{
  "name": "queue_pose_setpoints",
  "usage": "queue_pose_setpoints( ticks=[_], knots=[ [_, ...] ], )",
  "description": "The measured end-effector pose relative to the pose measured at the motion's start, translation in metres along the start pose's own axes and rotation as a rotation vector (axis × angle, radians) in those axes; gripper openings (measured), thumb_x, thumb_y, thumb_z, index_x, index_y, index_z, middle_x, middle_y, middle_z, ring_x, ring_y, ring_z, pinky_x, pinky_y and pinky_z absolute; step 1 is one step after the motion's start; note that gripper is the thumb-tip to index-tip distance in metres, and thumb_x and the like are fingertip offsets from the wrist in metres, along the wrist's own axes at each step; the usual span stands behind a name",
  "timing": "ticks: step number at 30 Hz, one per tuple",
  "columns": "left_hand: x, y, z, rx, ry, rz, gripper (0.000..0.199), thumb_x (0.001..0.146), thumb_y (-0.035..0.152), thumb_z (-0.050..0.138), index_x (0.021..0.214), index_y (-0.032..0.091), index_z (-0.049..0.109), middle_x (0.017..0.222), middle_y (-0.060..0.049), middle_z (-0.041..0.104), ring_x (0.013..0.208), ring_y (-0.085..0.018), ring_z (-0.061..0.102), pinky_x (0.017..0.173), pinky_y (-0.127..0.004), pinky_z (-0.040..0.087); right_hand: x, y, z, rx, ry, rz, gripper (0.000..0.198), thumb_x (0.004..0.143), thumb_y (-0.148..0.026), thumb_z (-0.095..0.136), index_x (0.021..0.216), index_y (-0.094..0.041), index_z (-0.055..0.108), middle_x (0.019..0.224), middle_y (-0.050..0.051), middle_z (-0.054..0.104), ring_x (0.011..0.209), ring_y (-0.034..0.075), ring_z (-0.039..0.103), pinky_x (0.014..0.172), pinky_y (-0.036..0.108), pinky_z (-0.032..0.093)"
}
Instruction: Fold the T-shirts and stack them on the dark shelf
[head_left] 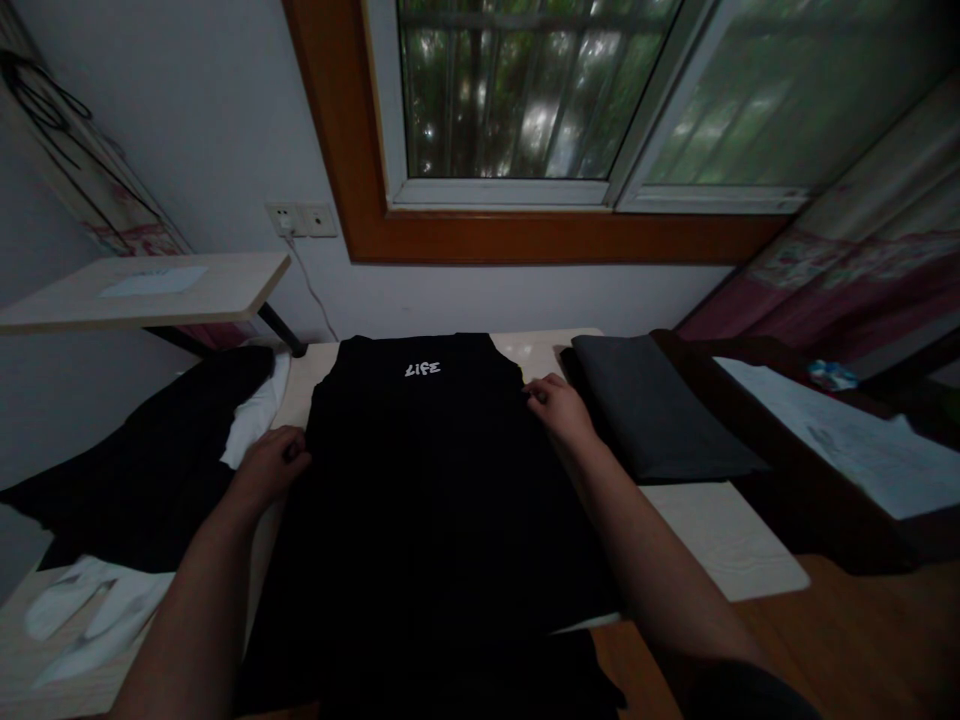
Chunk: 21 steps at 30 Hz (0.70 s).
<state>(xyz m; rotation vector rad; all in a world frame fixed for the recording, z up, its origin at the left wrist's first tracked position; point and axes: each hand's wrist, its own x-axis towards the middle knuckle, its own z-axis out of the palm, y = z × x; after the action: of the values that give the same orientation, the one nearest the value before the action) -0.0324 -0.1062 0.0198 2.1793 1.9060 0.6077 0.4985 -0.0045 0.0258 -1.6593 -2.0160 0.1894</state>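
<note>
A black garment (442,500), with white lettering (422,369) near its far end, lies spread flat over the table and hangs past the near edge. On its left edge, my left hand (276,462) is closed with the fingers curled at the cloth. My right hand (556,405) pinches the garment's right edge, a little farther from me. The fingertips of both hands are partly hidden against the dark fabric.
Folded dark grey cloth (660,410) lies to the right on the pale table (731,535). Left are a heap of black cloth (150,450), white fabric (251,415) and white gloves (97,605). A raised shelf (247,275) stands at the back left. Papers (847,430) rest far right.
</note>
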Motion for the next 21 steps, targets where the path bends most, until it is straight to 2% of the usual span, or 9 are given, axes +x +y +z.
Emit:
queue_pose_setpoints(
  ticks=[7,12,17,21],
  knots=[
    [0.000,-0.003,0.002,0.001,0.002,0.016,0.014,0.077,0.034,0.052,0.070,0.024,0.047,0.074,0.000,0.055,0.073,-0.020,0.053,0.070,-0.032,0.039,-0.006,-0.009,-0.010,-0.183,0.045,-0.025,0.025,0.089,-0.025,0.056,0.105,-0.025,0.076,0.107,0.005,0.064,0.080,0.017,0.062,0.072,0.027,0.047],
    [-0.001,-0.007,0.002,0.010,0.000,0.026,0.013,0.079,0.034,0.052,0.072,0.024,0.048,0.075,0.000,0.056,0.074,-0.020,0.053,0.071,-0.032,0.039,-0.005,-0.018,-0.018,-0.337,0.023,-0.038,0.027,0.094,-0.030,0.052,0.108,-0.024,0.075,0.112,0.008,0.065,0.083,0.019,0.062,0.077,0.029,0.047],
    [0.000,-0.007,0.003,0.024,-0.011,0.029,0.014,0.079,0.034,0.052,0.071,0.024,0.046,0.074,0.000,0.054,0.073,-0.020,0.052,0.068,-0.032,0.038,-0.006,-0.021,-0.018,-0.357,0.002,-0.030,0.027,0.096,-0.038,0.053,0.109,-0.024,0.072,0.112,0.008,0.064,0.089,0.021,0.063,0.077,0.030,0.047],
    [0.000,-0.005,0.002,0.016,0.002,0.028,0.014,0.079,0.034,0.051,0.071,0.024,0.046,0.074,0.000,0.054,0.073,-0.020,0.052,0.069,-0.032,0.038,-0.006,-0.020,-0.017,-0.359,0.001,-0.021,0.024,0.095,-0.035,0.055,0.110,-0.024,0.070,0.113,0.009,0.062,0.090,0.020,0.062,0.076,0.029,0.047]
  ],
)
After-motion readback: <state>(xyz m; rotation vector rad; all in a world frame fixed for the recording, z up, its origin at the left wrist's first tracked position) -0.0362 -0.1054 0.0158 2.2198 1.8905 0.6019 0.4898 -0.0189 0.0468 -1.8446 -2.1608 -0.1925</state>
